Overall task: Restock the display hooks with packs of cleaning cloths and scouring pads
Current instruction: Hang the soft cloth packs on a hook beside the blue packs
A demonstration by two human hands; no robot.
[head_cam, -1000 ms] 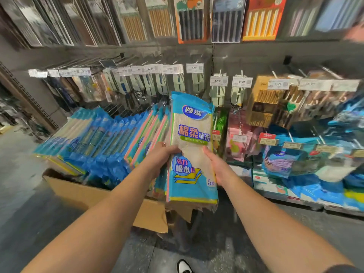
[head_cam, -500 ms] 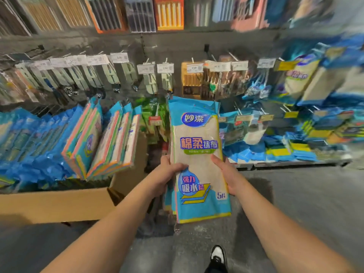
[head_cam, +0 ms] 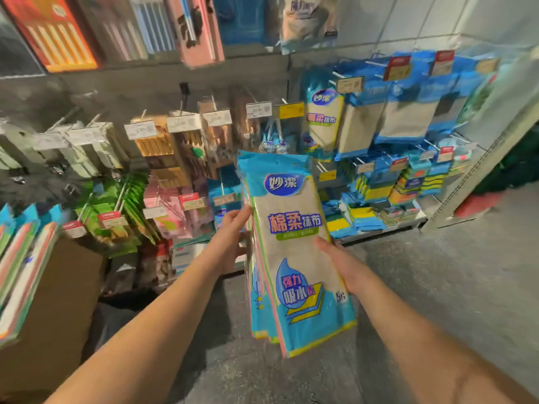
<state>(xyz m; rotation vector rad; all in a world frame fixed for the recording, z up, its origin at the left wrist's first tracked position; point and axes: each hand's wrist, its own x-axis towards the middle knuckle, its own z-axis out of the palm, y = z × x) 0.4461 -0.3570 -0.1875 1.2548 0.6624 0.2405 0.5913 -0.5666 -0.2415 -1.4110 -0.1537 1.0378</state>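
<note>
I hold a stack of several blue-and-beige cleaning cloth packs [head_cam: 294, 249] upright in front of me. My left hand [head_cam: 233, 237] grips the stack's left edge, fingers behind it. My right hand [head_cam: 341, 263] grips its right edge, thumb on the front. Matching cloth packs [head_cam: 323, 118] hang from display hooks [head_cam: 338, 74] at the upper right of the shelf wall. Scouring pad packs [head_cam: 376, 188] in blue and yellow hang and lie below them.
A cardboard box [head_cam: 55, 287] at the left holds more cloth packs [head_cam: 20, 258]. Wooden and green goods hang on hooks with price tags [head_cam: 215, 118] in the middle. A white shelf post [head_cam: 478, 167] stands at the right, bare grey floor [head_cam: 437, 287] before it.
The view has swung right, away from the box and toward the hanging cloth packs. Both hands still hold the stack, now tilted slightly and nearer the right-hand hooks.
</note>
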